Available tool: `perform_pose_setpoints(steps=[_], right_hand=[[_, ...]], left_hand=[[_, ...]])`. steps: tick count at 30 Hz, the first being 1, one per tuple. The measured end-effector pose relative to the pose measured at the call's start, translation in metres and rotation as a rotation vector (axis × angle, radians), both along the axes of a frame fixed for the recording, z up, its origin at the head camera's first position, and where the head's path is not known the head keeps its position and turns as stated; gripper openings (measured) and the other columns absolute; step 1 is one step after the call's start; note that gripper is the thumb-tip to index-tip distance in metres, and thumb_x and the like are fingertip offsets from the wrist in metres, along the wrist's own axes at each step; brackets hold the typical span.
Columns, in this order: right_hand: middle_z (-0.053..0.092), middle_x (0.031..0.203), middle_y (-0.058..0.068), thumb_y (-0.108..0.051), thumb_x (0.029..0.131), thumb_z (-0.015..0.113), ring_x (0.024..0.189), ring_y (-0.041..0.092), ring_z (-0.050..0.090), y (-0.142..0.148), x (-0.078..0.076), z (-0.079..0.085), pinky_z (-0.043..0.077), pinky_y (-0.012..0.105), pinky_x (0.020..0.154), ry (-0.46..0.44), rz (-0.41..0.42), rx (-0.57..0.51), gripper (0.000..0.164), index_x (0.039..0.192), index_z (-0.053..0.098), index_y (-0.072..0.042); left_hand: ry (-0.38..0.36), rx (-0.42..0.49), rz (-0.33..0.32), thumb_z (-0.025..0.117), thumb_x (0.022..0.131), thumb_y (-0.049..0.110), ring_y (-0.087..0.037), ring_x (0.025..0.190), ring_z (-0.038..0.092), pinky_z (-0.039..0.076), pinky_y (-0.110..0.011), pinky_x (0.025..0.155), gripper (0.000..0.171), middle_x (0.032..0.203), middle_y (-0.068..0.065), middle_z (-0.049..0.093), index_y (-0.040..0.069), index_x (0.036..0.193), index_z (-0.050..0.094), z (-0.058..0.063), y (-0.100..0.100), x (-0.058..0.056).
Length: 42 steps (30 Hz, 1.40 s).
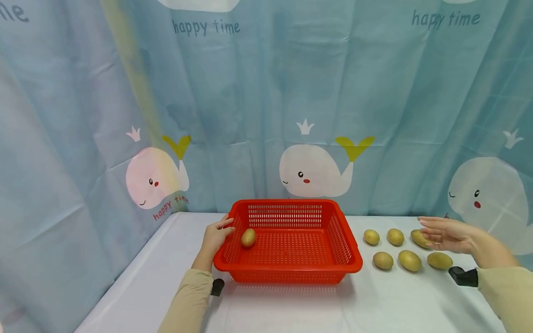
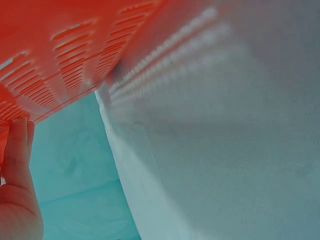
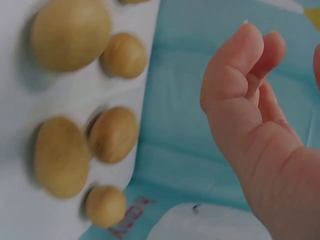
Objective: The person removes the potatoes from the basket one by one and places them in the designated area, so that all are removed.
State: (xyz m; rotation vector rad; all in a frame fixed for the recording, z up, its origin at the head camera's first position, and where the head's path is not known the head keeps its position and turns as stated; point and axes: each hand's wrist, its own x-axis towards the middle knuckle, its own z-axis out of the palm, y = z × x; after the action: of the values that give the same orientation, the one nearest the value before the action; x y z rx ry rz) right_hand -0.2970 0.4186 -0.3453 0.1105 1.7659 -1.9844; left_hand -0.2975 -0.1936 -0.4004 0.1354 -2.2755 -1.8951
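A red plastic basket (image 1: 287, 268) with slotted walls stands on the white table, and one potato (image 1: 248, 237) lies inside it at the left. My left hand (image 1: 216, 238) holds the basket's left rim, fingers over the edge. In the left wrist view, the thumb (image 2: 17, 155) lies against the slotted outer wall. To the right of the basket, several potatoes (image 1: 409, 261) lie in two rows. My right hand (image 1: 447, 233) hovers over the right end of these rows, holding nothing, its fingers loosely bent. In the right wrist view, potatoes (image 3: 62, 157) lie beside and below the hand (image 3: 260, 125).
A blue curtain (image 1: 258, 106) printed with white whales hangs right behind the table. The white tabletop (image 1: 291, 310) extends in front of the basket and to its left. Black straps (image 1: 463, 276) sit at the wrists.
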Motion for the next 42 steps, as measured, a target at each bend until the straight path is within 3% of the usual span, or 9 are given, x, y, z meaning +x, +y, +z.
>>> perform_pose_setpoints(steps=[6,16,23,31,38,42], right_hand=[[0.062,0.1,0.002,-0.016,0.101,0.053,0.09,0.017,0.059,-0.026,-0.004,0.016,0.051,0.037,0.085,0.032,0.089,-0.057,0.023,0.093,0.073,-0.025],[0.058,0.103,0.003,-0.021,0.101,0.053,0.092,0.015,0.058,-0.065,-0.014,0.032,0.052,0.036,0.084,0.069,0.103,-0.017,0.021,0.093,0.072,-0.024],[0.058,0.102,0.004,-0.02,0.1,0.055,0.09,0.016,0.058,-0.085,-0.019,0.037,0.052,0.035,0.083,0.057,0.087,-0.018,0.021,0.09,0.073,-0.022],[0.059,0.099,0.003,-0.019,0.1,0.055,0.09,0.015,0.06,-0.101,-0.025,0.042,0.052,0.038,0.085,0.063,0.125,-0.044,0.019,0.093,0.072,-0.023],[0.056,0.106,0.005,-0.015,0.1,0.055,0.094,0.016,0.059,-0.12,-0.031,0.042,0.052,0.041,0.087,0.072,0.16,-0.043,0.02,0.095,0.073,-0.022],[0.052,0.112,0.007,-0.015,0.1,0.054,0.098,0.017,0.057,-0.13,-0.036,0.043,0.051,0.043,0.09,0.102,0.195,-0.009,0.018,0.097,0.069,-0.023]], left_hand=[[0.008,0.003,0.004,0.055,0.093,-0.002,-0.034,0.142,0.027,0.034,-0.046,0.108,0.04,0.149,-0.016,0.038,-0.011,0.132,0.053,-0.001,-0.001,0.0],[-0.002,0.011,0.003,0.056,0.093,-0.001,-0.033,0.142,0.026,0.033,-0.046,0.109,0.041,0.15,-0.015,0.038,-0.01,0.133,0.053,-0.002,-0.001,-0.002],[-0.002,0.005,0.01,0.056,0.093,-0.001,-0.033,0.142,0.026,0.032,-0.045,0.11,0.041,0.149,-0.015,0.038,-0.01,0.132,0.053,-0.004,-0.002,-0.003],[-0.003,0.006,0.002,0.055,0.093,-0.001,-0.033,0.143,0.026,0.033,-0.045,0.109,0.04,0.15,-0.015,0.038,-0.01,0.133,0.053,0.001,0.0,-0.001],[0.066,0.01,0.003,0.061,0.09,0.001,-0.034,0.141,0.028,0.036,-0.041,0.108,0.039,0.147,-0.015,0.042,-0.009,0.128,0.058,-0.001,-0.001,0.0],[0.065,0.005,0.006,0.061,0.09,0.002,-0.034,0.141,0.028,0.037,-0.042,0.107,0.039,0.147,-0.015,0.043,-0.009,0.128,0.059,-0.001,0.0,0.001]])
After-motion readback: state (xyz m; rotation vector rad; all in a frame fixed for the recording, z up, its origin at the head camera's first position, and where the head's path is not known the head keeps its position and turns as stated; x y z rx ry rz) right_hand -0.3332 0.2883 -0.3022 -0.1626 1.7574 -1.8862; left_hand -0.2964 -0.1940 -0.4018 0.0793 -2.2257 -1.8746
